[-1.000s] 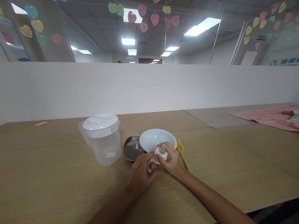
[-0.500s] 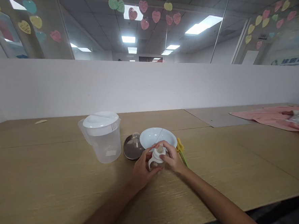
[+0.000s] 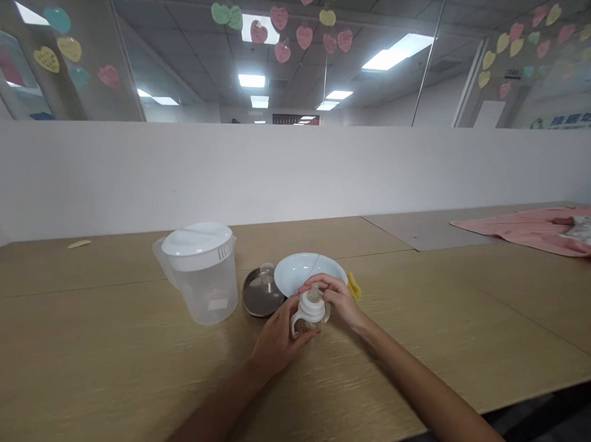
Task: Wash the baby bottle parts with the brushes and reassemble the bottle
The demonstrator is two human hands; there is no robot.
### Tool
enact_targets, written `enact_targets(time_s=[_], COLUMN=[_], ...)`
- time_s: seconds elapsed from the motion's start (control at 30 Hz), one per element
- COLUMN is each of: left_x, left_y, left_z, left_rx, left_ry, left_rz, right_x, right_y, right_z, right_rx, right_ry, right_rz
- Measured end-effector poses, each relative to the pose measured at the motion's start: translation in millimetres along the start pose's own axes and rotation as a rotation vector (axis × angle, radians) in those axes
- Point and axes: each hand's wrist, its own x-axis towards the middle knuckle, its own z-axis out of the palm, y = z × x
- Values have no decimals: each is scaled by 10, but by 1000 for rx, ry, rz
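A small baby bottle (image 3: pixel 312 310) with a white collar, white side handles and a clear nipple (image 3: pixel 314 293) stands upright between my hands, low over the table. My left hand (image 3: pixel 275 336) is wrapped round its left side, thumb at the lower front. From the right, my right hand (image 3: pixel 341 302) closes its fingers about the top, at the nipple and upper collar. Just behind my hands sits a white bowl (image 3: pixel 300 266). To its left, a dark round dish (image 3: pixel 258 297) carries a small clear dome-shaped cap (image 3: pixel 267 272).
A lidded translucent pitcher (image 3: pixel 209 286) stands on the left of the wooden table (image 3: pixel 116 363). Something yellow (image 3: pixel 354 286) lies beside the bowl, partly behind my right hand. A pink cloth (image 3: pixel 505 227) lies at the far right, and a white wall (image 3: pixel 288 170) runs behind.
My right hand's fingers have shifted up from the bottle's collar toward the nipple. My left hand keeps its hold. The green stick by the yellow thing is now mostly hidden.
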Motion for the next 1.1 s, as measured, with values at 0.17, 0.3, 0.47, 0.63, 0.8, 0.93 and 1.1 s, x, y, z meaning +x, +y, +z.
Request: enact_targets(time_s=[0.17,0.3,0.47,0.63,0.8,0.93,1.1], left_x=[-8,-11,-22,-29,-31,-18,-15], left_y=[-48,-30,-7,-21,1,41,40], left_z=[23,10,-1,-5,-7,-12,0], left_rx=[67,88,156,214,190,89,49], left_ry=[2,-8,40,47,38,58,25], left_rz=[30,37,64,178,112,-8,-27], right_x=[38,38,41,50,21,-74,-201], right_y=[3,16,16,28,92,181,193], right_z=[-23,-36,-28,-5,38,51,-3], right_rx=[80,140,75,-30,-76,-222,-655], right_ry=[28,22,49,102,213,417,427], right_rz=[-38,31,64,19,-43,-212,-514])
